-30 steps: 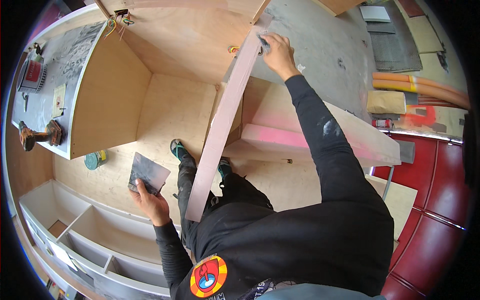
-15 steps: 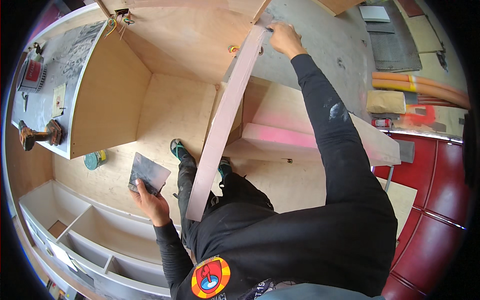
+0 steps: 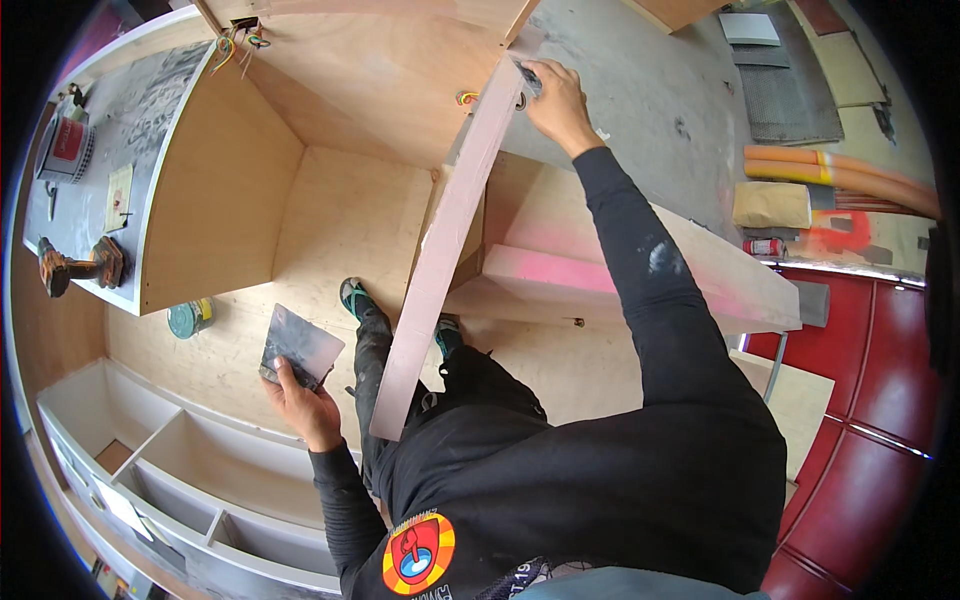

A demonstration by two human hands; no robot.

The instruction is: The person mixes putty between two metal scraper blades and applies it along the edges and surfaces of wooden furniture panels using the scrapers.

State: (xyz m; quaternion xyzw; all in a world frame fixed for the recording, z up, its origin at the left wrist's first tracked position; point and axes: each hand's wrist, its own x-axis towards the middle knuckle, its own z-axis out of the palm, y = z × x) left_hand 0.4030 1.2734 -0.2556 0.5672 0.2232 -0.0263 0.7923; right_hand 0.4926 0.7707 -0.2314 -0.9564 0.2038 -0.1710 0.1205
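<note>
My left hand (image 3: 308, 408) grips a square putty plate (image 3: 302, 338), dark grey with a pale pinkish face, out to the left of my legs. At the far top end of a long panel edge (image 3: 445, 235), coated in pale pink filler, is my right hand (image 3: 562, 108). Its fingers are closed around a small dark scraper (image 3: 532, 80), which sits against the right side of that end. Most of the scraper is hidden by the fingers. The panel edge slants from my waist up and away to the right.
A power drill (image 3: 82, 266) and a paint tin (image 3: 66, 148) stand on the cabinet top at left. A green tub (image 3: 190, 318) is on the wooden floor by my feet. Loose wires (image 3: 228, 50) poke from a wall opening. Grey compartments (image 3: 210, 455) lie at lower left; red panels (image 3: 850, 400) stand at right.
My right hand has shifted slightly down and toward me at the panel's far end, bringing more of the scraper into sight. My left hand and the putty plate have barely moved.
</note>
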